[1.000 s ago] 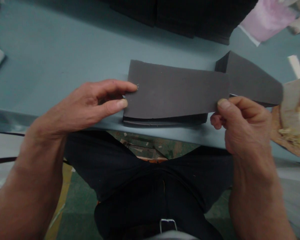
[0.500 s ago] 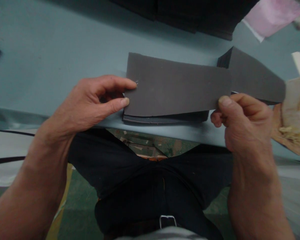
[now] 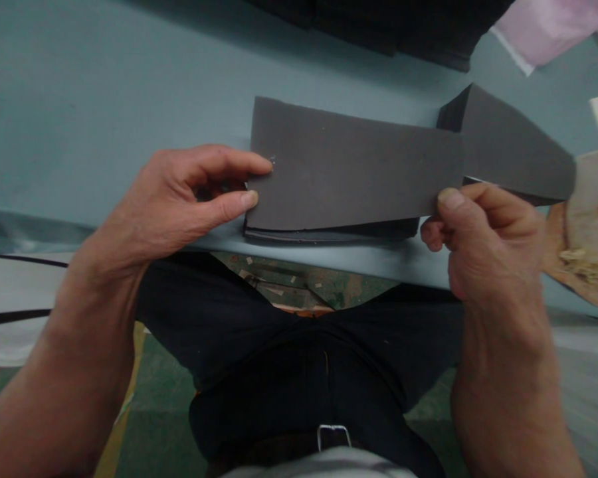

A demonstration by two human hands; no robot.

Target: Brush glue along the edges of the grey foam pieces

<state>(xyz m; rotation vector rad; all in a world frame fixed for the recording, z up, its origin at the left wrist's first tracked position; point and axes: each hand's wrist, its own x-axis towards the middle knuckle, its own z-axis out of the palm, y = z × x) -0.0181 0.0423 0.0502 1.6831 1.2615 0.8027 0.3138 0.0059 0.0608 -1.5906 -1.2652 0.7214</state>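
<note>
A dark grey rectangular sheet (image 3: 349, 166), foam-like in look, lies over a low stack of similar dark sheets (image 3: 329, 235) at the table's near edge. My left hand (image 3: 194, 192) holds its left end, thumb and forefinger on the top face, the other fingers hidden behind. Small white marks show by that forefinger. At the lower right corner my right hand (image 3: 483, 226) pinches the sheet between thumb and fingers, and that end is raised off the stack. Behind the right end stands a thicker stack of grey sheets (image 3: 518, 146), set at an angle.
Dark folded material (image 3: 379, 26) lies along the far side of the blue-green table (image 3: 104, 113). A pink packet (image 3: 553, 30) is at the far right. Nearer, a brown and clear package (image 3: 585, 252) sits beside my right hand. My lap is below the table edge.
The view has shifted slightly. Both hands keep the same hold on the sheet, and its right end stays raised.
</note>
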